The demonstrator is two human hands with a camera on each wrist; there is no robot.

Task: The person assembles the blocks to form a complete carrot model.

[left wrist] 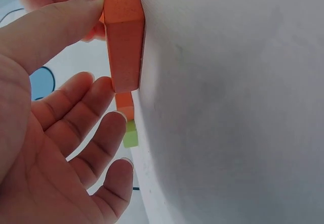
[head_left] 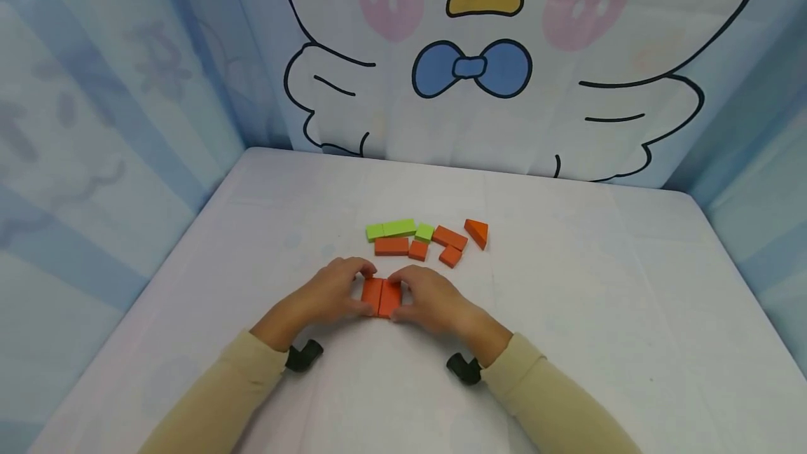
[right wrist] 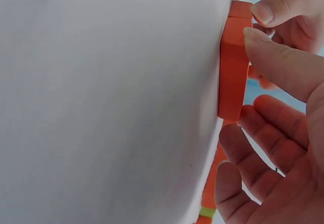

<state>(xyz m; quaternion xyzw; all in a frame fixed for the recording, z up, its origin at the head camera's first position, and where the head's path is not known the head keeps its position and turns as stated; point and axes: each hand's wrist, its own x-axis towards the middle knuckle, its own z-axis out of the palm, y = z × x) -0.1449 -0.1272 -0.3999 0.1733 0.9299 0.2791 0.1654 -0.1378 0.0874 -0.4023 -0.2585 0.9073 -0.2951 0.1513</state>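
Observation:
Two orange rectangular blocks lie flat, long sides together, on the white table: a left block [head_left: 370, 293] and a right block [head_left: 390, 298]. My left hand [head_left: 335, 291] pinches the left block by its near and far ends, thumb nearest me. In the left wrist view, the thumb lies at the top edge of that orange block [left wrist: 124, 52], and the other fingers curve loosely below it. Mirroring this, my right hand [head_left: 436, 300] pinches the right block; the right wrist view shows its thumb on the edge of the orange block [right wrist: 234, 77].
Just beyond the hands lie a long green block [head_left: 399, 228], small green blocks [head_left: 424, 232], orange rectangles [head_left: 391, 246], small orange blocks [head_left: 418, 250] and an orange triangular block [head_left: 478, 232]. A printed curtain [head_left: 466, 125] stands behind the table's far edge, with more curtain at both sides.

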